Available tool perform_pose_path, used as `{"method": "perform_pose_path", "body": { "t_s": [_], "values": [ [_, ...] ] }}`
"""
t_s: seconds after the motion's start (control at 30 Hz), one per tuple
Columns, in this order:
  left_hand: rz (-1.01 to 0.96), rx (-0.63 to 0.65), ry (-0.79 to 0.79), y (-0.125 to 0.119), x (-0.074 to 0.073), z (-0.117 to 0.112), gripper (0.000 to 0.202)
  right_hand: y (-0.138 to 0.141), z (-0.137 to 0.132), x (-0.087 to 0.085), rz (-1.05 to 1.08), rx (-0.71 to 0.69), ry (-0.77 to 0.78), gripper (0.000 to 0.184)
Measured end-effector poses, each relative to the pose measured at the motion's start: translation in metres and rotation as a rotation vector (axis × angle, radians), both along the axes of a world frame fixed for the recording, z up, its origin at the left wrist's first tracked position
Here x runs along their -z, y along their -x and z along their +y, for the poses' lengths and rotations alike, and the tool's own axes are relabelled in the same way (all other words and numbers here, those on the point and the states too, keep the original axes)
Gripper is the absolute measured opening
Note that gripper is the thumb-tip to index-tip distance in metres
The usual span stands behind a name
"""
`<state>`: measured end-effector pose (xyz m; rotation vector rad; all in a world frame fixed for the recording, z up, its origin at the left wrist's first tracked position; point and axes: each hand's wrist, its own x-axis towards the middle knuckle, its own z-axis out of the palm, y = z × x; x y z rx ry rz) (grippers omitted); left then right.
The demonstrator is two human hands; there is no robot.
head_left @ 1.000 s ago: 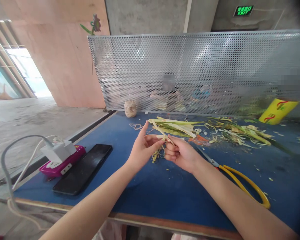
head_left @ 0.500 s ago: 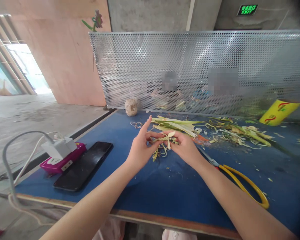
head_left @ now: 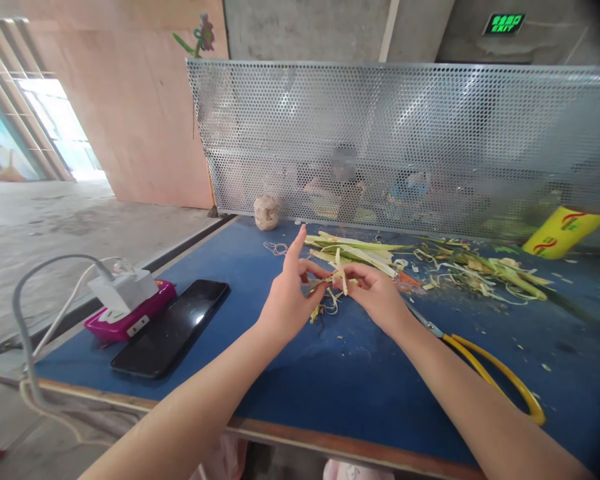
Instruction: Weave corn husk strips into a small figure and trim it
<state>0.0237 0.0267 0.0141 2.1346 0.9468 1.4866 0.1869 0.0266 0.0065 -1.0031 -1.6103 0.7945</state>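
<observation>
Between both hands, above the blue table, is a small braid of pale green leaf strips (head_left: 341,275). My left hand (head_left: 293,293) pinches its left end between thumb and fingers, with the index finger pointing up. On the other end, my right hand (head_left: 373,293) closes thumb and fingertips; one pale strip sticks up there. Thin curly strip ends (head_left: 320,312) hang below the fingers. Behind the hands lies a bundle of long green leaves (head_left: 363,248). Scissors with yellow handles (head_left: 500,373) lie beside my right forearm, which partly covers them.
A black phone (head_left: 173,330) and a magenta power strip (head_left: 130,319) with a white charger are at left. A wrapped lump (head_left: 266,213) stands near the perforated metal screen (head_left: 290,113). Leaf scraps (head_left: 485,270) and a yellow roll (head_left: 563,232) are at right. A person sits behind the screen.
The upright strip at my right fingers has changed angle and now stands taller. The fingers have shifted slightly on the braid. The whole view has moved a little.
</observation>
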Motion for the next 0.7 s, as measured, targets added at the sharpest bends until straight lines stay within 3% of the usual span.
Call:
{"method": "perform_pose_path", "body": {
  "t_s": [0.13, 0.33, 0.57, 0.7],
  "values": [
    [0.013, -0.049, -0.054, -0.001, 0.002, -0.001, 0.079, 0.004, -0.001, 0.004, 0.092, 0.07, -0.014, 0.014],
    [0.05, -0.081, -0.142, -0.005, 0.002, -0.008, 0.067, 0.013, -0.004, 0.004, 0.302, 0.002, 0.116, 0.018],
    [-0.186, -0.02, 0.189, -0.004, -0.001, 0.0, 0.067, 0.007, 0.002, 0.005, 0.232, -0.01, 0.164, 0.033],
    [-0.295, 0.035, 0.371, -0.005, 0.0, 0.006, 0.063, 0.007, 0.002, 0.004, 0.286, -0.017, 0.199, 0.013]
  ]
}}
